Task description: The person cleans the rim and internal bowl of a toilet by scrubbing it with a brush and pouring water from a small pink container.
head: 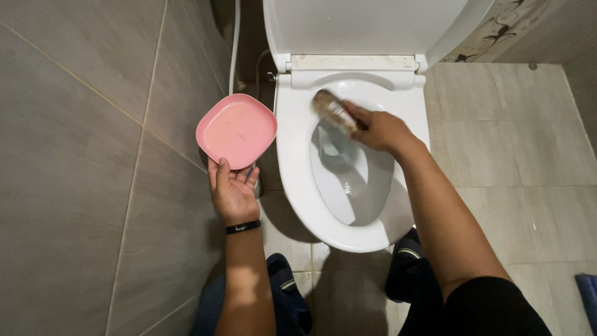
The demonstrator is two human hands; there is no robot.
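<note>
My left hand [231,186] holds a pink square plate with rounded corners [236,129] by its near edge, palm up, beside the left side of a white toilet. A black band sits on that wrist. My right hand [380,129] reaches over the toilet seat [292,162] and grips a small brush with brownish bristles [329,109]. The bristle end rests against the inner back rim of the bowl. The brush looks blurred.
The toilet lid [360,25] stands raised. A grey tiled wall [81,155] fills the left side, with a white hose [234,43] running down beside the toilet. Beige floor tiles [510,137] lie to the right. My dark shoes show below the bowl.
</note>
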